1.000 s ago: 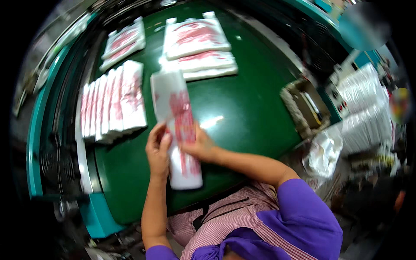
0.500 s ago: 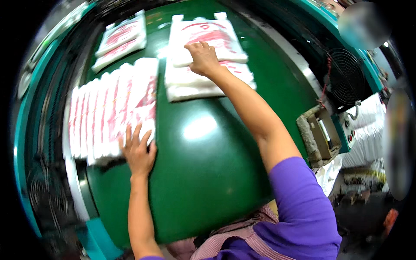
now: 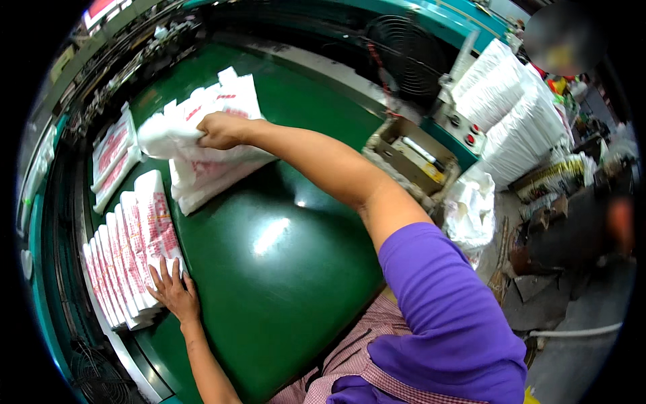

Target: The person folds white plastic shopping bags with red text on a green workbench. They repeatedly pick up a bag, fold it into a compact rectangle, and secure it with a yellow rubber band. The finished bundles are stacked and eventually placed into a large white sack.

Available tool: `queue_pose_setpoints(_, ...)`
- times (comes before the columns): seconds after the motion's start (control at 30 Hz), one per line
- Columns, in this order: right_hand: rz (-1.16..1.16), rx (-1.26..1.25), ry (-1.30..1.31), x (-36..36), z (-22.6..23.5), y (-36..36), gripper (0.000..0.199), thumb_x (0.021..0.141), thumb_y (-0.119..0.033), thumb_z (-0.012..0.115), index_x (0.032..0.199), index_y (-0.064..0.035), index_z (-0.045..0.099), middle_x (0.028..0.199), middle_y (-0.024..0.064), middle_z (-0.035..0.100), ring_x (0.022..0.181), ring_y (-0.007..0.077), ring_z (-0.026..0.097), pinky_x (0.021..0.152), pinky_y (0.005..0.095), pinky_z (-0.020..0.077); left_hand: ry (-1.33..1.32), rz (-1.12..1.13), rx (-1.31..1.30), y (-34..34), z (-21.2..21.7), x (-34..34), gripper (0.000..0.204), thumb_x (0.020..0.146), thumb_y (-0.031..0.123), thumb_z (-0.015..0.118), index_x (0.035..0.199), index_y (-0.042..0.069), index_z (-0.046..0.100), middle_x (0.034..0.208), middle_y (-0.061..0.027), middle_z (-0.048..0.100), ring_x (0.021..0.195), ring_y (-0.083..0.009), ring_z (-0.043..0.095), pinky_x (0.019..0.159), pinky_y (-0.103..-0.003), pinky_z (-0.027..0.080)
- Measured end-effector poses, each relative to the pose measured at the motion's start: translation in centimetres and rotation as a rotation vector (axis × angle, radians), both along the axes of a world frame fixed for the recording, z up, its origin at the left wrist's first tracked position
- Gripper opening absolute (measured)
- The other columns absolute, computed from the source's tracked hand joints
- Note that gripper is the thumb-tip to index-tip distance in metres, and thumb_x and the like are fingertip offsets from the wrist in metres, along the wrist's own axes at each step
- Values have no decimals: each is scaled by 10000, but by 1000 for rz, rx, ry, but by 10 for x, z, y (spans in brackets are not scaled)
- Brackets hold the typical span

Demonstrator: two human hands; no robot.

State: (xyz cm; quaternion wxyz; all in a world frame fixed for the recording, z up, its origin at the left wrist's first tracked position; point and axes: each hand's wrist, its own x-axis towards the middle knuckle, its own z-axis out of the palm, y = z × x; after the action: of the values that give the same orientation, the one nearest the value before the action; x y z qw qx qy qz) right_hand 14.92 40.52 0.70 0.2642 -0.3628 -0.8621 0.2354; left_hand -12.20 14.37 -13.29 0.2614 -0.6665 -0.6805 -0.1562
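Observation:
My right hand [image 3: 224, 130] is closed round the edge of a white plastic bag bundle [image 3: 168, 138] with red print, folding it up off the pile beneath. Under it lie more white plastic bags [image 3: 222, 175] on the green table [image 3: 282, 289]. My left hand [image 3: 175, 294] rests with fingers spread on the near end of a row of folded bag bundles [image 3: 128, 252], which overlap side by side along the left edge. Another small pile of bags [image 3: 114, 155] lies at the far left, untouched by either hand.
At the right edge stands a cardboard box [image 3: 414, 155] holding a marker, beside a control panel [image 3: 464, 131] with red and black knobs. Large white sacks [image 3: 515, 111] are stacked beyond. A round fan guard [image 3: 404, 57] sits at the back, and a white plastic bag [image 3: 470, 209] hangs below the box.
The view has swung right. My right hand, flat on the bags before, now grips a bundle and has lifted it toward the left. My left hand stays on the row.

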Motion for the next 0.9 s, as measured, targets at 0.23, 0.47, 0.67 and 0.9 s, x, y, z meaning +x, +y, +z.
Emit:
queue_pose_setpoints(0.23, -20, -23, 1084, -10, 120, -121, 209, 828, -157, 555, 772, 41, 589, 678, 100, 567, 626, 147, 525, 568, 326, 429, -791, -437, 43, -48, 57, 150, 1014, 651, 339, 790, 1434, 59, 211, 1497, -154, 188, 1375, -334, 175, 1096, -490, 156)
queue_pose_setpoints(0.47, -33, 878, 742, -46, 176, -169, 428, 785, -177, 513, 1174, 2, 500, 1209, 240, 492, 1171, 373, 422, 1021, 523, 287, -1676, -397, 329, -60, 107, 128, 230, 905, 177, 589, 998, -33, 583, 1003, -125, 619, 860, -194, 605, 731, -321, 524)
queue_pose_setpoints(0.67, 376, 171, -194, 17, 6, -153, 300, 879, -315, 552, 930, -32, 641, 690, 146, 622, 638, 300, 604, 601, 414, 477, -1810, -137, -95, -139, 75, 106, 323, 894, 68, 540, 1195, -19, 464, 988, -76, 601, 881, -125, 557, 804, -263, 450)
queue_pose_setpoints(0.9, 470, -3, -407, 202, -83, -306, 832, 691, -564, 678, 1338, -119, 402, 1444, 181, 281, 1356, 402, 178, 1062, 595, 152, -1821, -260, -317, -217, 45, 92, 604, 847, -28, 491, 1406, 7, 264, 928, -68, 587, 857, -123, 567, 784, -242, 453)
